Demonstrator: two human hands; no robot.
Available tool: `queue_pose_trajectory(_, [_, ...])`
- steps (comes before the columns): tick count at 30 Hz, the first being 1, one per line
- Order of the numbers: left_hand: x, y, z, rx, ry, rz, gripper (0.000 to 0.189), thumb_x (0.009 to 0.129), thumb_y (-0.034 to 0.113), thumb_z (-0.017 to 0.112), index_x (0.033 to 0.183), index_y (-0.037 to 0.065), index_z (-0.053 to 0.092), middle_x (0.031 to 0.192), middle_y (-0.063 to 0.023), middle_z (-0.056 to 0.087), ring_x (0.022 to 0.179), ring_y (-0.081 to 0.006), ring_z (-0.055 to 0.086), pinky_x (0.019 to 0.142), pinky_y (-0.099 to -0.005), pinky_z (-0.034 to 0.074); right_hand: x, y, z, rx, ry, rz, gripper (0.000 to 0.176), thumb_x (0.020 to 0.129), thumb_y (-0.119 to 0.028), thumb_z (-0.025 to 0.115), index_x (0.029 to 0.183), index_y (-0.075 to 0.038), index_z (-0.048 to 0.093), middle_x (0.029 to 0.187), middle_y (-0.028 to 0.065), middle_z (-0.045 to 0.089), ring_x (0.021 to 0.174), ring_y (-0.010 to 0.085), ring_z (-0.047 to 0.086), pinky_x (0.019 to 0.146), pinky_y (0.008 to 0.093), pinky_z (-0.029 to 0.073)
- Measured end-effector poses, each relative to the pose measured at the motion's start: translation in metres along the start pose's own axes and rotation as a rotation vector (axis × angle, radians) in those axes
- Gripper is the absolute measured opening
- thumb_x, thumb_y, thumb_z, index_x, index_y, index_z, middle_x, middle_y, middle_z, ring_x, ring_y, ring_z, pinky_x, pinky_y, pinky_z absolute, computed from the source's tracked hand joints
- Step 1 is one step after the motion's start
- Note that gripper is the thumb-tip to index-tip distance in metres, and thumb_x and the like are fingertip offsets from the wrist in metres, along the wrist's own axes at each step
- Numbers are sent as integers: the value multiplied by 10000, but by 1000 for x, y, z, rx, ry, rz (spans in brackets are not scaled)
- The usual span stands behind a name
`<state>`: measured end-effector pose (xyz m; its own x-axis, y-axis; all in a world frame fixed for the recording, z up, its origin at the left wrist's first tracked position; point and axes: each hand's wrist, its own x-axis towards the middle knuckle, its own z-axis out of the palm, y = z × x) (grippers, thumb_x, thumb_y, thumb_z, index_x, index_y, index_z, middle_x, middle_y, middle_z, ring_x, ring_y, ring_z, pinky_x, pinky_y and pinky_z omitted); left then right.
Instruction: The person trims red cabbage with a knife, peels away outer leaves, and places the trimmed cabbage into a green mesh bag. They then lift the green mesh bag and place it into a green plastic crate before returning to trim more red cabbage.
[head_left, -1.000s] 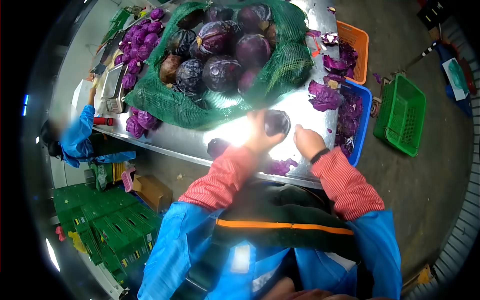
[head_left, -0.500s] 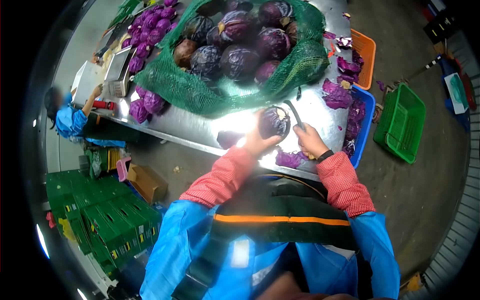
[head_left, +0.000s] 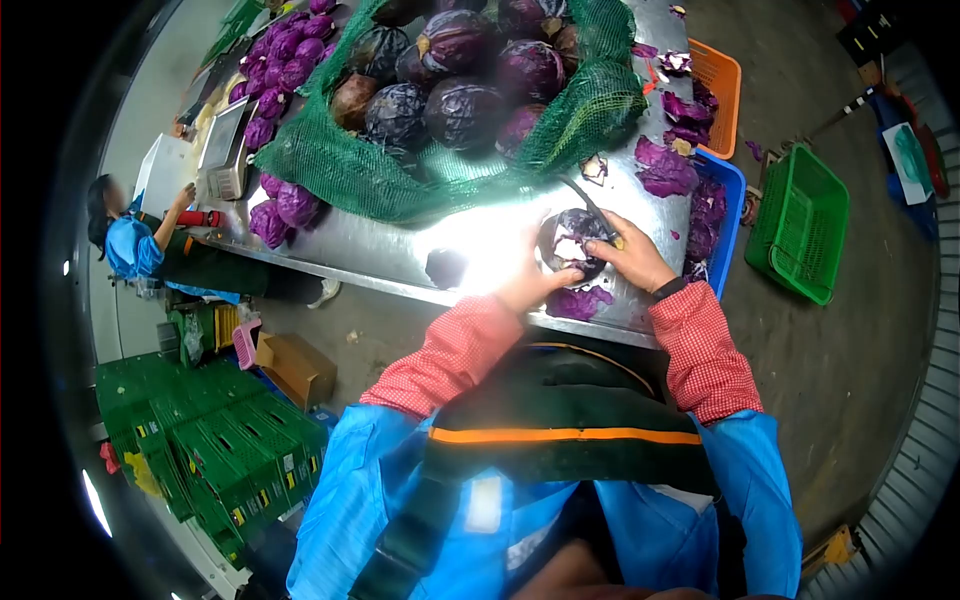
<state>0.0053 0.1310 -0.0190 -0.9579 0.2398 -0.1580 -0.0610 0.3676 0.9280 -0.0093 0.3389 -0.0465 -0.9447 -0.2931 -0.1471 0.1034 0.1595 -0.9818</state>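
Observation:
A red cabbage [head_left: 566, 228] with a whitish, freshly cut base sits in my left hand [head_left: 527, 284], whose fingers wrap its left side. My right hand [head_left: 637, 258] is closed on a knife [head_left: 590, 203] with a dark, curved blade, and its thumb rests against the cabbage's right side. Below the cabbage lie loose purple leaves [head_left: 578, 303] on the metal table [head_left: 390, 255]. A pale-centred trimming [head_left: 594, 168] lies beyond the blade. To the left of my left hand is a dark purple piece [head_left: 446, 267], partly lost in glare.
A green mesh sack [head_left: 400, 192] full of red cabbages spreads across the table. Trimmed cabbages [head_left: 290, 72] are heaped far left, near a scale [head_left: 222, 165] and another person [head_left: 140, 240]. Blue [head_left: 737, 200] and orange [head_left: 730, 110] crates with leaves stand right, beside a green crate [head_left: 800, 225].
The knife and my right hand have come in against the cabbage, which now shows a larger white cut area. A trimming has appeared on the table near the sack.

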Motion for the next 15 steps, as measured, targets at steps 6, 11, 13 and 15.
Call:
queue_pose_trajectory(6, [43, -11, 11, 280, -18, 415, 758, 624, 236, 800, 1293, 49, 495, 1127, -198, 481, 1102, -363, 504, 949, -430, 443, -13, -16, -1, -499, 270, -30, 347, 931, -265, 557, 1207, -57, 583, 1076, 208, 639, 985, 379, 619, 830, 422, 487])
queue_pose_trajectory(11, [44, -2, 22, 422, 122, 253, 764, 613, 312, 789, 1256, 10, 508, 1094, -219, 452, 1033, -396, 503, 926, -450, 440, -50, -26, 5, -915, 450, -51, 166, 939, -217, 541, 930, -52, 552, 838, 157, 574, 649, 386, 606, 557, 456, 491])
queue_pose_trajectory(13, [40, 11, 30, 400, 146, 217, 794, 591, 360, 796, 1242, 6, 510, 1093, -227, 439, 1057, -406, 463, 937, -462, 427, -61, -19, 13, -986, 411, -26, 152, 933, -209, 545, 918, -58, 547, 825, 153, 577, 599, 380, 600, 520, 450, 494])
queue_pose_trajectory(15, [41, 11, 38, 421, 156, 218, 731, 601, 340, 790, 1195, 11, 520, 1101, -223, 431, 1058, -397, 457, 938, -466, 424, -61, -13, 13, -1041, 412, -11, 144, 928, -203, 547, 905, -62, 538, 807, 149, 578, 571, 374, 599, 498, 445, 497])
